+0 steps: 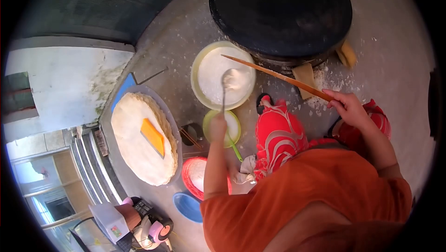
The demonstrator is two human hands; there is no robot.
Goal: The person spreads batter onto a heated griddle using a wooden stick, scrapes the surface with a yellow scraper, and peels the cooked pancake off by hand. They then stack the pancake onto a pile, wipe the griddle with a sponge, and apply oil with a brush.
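My left hand (218,127), blurred by motion, is closed round the handle of a ladle (224,95). The ladle's bowl end dips into white batter in a large pale-green basin (197,89). Closed on the lower end of a long, flat wooden spatula (283,76), my right hand (346,106) is beside my knee. The spatula's tip reaches over the basin's far side. Beyond stands a big round black griddle (283,13). Below my left hand is a smaller green bowl (238,136) with white contents and a green-handled utensil (236,150).
To the left, a tall stack of thin round flatbreads (134,145) carries a yellow-orange scraper (153,136). Near my left arm are a red basin (186,177) with white contents and a blue basin (187,208). A cloth (245,169) lies by my leg. White crumbs dot the concrete floor (390,43).
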